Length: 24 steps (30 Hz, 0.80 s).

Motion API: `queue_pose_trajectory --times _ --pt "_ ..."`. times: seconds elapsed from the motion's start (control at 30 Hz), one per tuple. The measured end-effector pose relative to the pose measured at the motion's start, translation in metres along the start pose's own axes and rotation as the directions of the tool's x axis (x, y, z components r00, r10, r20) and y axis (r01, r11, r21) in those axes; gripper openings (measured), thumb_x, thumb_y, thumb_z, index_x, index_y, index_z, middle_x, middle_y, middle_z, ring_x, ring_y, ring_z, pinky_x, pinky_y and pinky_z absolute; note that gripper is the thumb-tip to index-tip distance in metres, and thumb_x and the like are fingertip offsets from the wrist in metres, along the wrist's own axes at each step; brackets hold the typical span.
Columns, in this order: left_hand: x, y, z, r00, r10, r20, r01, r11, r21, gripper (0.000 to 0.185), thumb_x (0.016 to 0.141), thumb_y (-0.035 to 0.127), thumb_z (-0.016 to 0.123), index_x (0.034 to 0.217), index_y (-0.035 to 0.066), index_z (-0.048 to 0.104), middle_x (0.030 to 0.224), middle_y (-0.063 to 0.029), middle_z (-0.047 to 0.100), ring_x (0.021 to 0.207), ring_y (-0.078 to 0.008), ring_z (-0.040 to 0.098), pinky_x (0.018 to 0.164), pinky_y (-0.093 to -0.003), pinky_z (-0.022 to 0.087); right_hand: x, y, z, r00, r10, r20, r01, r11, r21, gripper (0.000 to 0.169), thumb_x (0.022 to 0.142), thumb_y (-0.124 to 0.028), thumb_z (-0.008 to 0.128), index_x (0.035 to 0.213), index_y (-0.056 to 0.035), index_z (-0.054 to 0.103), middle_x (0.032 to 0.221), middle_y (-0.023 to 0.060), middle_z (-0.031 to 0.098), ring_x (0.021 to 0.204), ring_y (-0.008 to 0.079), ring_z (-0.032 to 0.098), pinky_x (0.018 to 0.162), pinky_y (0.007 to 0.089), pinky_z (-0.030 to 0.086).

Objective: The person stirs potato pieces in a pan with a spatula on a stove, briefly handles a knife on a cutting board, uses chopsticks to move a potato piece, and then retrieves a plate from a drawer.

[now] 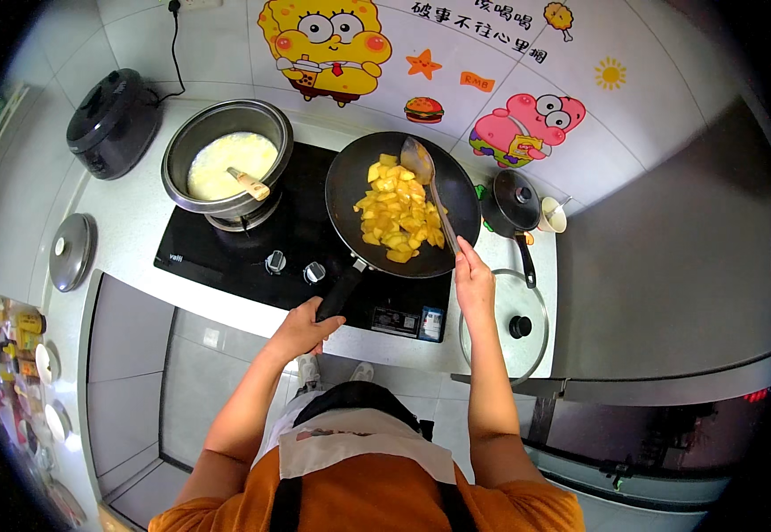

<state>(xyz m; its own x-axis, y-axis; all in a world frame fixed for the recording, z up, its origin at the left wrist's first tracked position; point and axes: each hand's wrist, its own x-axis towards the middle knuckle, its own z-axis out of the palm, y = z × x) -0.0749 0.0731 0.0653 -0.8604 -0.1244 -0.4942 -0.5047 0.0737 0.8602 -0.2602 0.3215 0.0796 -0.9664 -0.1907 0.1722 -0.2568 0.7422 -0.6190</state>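
My left hand (303, 329) is closed around the black handle of a frying pan (342, 199), which sits over the right side of a black glass cooktop (216, 256). Sliced yellow food, possibly potato, (395, 209) lies heaped in the pan. My right hand (475, 282) grips the handle of a metal cooking spoon (417, 159); its bowl rests at the far side of the heap, inside the pan. On the left burner a deep grey pot (179, 149) holds a pale, milky food (229, 156), with a light-coloured handle (252, 185) sticking out of it.
A small lidded saucepan (515, 203), a cup (551, 215) and a glass lid (505, 342) are right of the cooktop. At left are a dark rice cooker (114, 123) and a grey lid (73, 253). A large grey appliance (664, 266) borders the counter's right end. Jars (29, 322) stand far left.
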Motion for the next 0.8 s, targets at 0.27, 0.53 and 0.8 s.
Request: queue_pose_trajectory --times 0.27,0.53,0.8 --pt "0.004 -0.001 0.003 1.000 0.013 0.007 -0.013 1.000 -0.001 0.031 0.084 0.027 0.069 0.084 0.001 0.051 0.059 -0.0046 0.055 0.043 -0.0129 0.055 0.041 -0.0268 0.045 -0.003 0.006 0.028 0.954 -0.294 -0.049 0.279 0.938 -0.206 0.034 0.089 -0.030 0.058 0.123 -0.0260 0.062 0.083 0.0170 0.067 0.069 0.0357 0.065 0.062 0.0461 0.053" --pt "0.000 0.001 0.002 1.000 0.004 -0.019 -0.004 1.000 0.015 0.032 0.084 0.027 0.070 0.083 0.001 0.052 0.058 -0.0047 0.055 0.042 -0.0128 0.055 0.041 -0.0267 0.044 -0.049 0.021 -0.049 0.872 -0.438 0.220 0.488 0.739 -0.464 0.039 0.080 -0.020 0.067 0.118 -0.0304 0.065 0.068 0.0074 0.054 0.053 0.0252 0.059 0.047 0.0401 0.049" --pt "-0.001 0.002 0.003 1.000 0.000 -0.031 0.001 1.000 0.017 0.031 0.084 0.026 0.069 0.082 0.001 0.051 0.058 -0.0045 0.055 0.042 -0.0124 0.055 0.040 -0.0266 0.044 -0.034 0.023 -0.039 0.969 -0.248 -0.021 0.221 0.897 -0.383 0.033 0.086 -0.022 0.063 0.118 -0.0256 0.066 0.070 0.0132 0.060 0.061 0.0334 0.062 0.057 0.0441 0.050"
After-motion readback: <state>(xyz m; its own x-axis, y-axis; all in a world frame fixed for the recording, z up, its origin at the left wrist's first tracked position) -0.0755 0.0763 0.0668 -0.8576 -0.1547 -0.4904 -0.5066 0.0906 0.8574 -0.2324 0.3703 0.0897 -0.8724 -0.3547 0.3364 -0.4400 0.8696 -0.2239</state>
